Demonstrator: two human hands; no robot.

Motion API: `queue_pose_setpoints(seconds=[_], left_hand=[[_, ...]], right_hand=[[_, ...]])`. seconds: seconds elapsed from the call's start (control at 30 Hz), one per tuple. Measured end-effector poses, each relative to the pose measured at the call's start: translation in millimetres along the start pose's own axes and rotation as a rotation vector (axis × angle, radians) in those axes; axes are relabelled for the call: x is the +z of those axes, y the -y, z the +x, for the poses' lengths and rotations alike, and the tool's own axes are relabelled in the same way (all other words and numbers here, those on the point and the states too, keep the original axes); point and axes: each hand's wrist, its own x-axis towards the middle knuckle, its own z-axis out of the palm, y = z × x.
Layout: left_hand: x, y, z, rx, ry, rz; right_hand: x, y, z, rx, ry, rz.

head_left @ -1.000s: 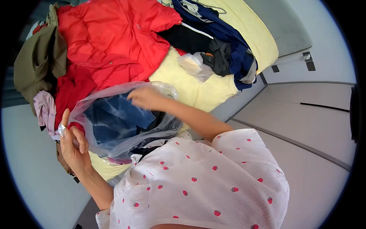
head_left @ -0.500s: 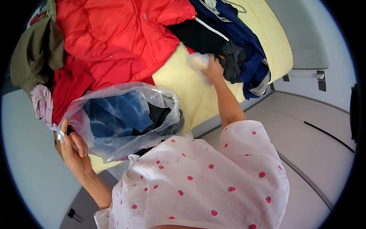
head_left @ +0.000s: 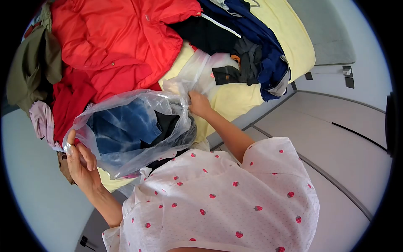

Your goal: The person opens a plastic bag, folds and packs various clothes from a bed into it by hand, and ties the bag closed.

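A clear plastic bag [head_left: 113,161] stands wide-mouthed in front of me, with blue denim [head_left: 121,126] and dark cloth [head_left: 167,122] inside. My left hand [head_left: 83,161] is at its left rim, one finger stretched up and the others loosely curled apart. A small shiny silver bit shows by that finger; I cannot make out what it is. My right hand [head_left: 198,103], beside the bag's right rim, is closed on a translucent plastic bag [head_left: 203,73] with something pale pink and white showing through. A dark grey garment [head_left: 228,74] lies partly over this second bag.
A red puffer jacket [head_left: 121,38] covers much of the yellow bed sheet [head_left: 235,101]. Olive [head_left: 31,63] and lilac clothes [head_left: 40,119] hang at the left edge. Black [head_left: 205,35] and navy garments [head_left: 268,52] lie at the right. A wall socket [head_left: 347,71] is beyond.
My right hand has moved left from the dark clothes to beside the denim bag, drawing the translucent plastic with it and stretching it out. My left hand keeps its pose.
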Motion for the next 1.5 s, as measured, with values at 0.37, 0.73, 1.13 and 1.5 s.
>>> queue_pose_setpoints(seconds=[0.37,0.73,1.13,1.5], left_hand=[[-11,-6,-19,0.023,-0.073,-0.025],[-11,0,-13,0.000,0.031,-0.132],[17,8,-4,-0.005,-0.053,-0.140],[27,4,-3,0.021,-0.069,-0.029]], right_hand=[[1,-93,64,0.731,-0.555,1.116],[-142,76,34,0.293,0.121,1.338],[-369,-18,74,-0.020,-0.920,0.639],[-189,-103,74,0.734,-0.268,-0.555]])
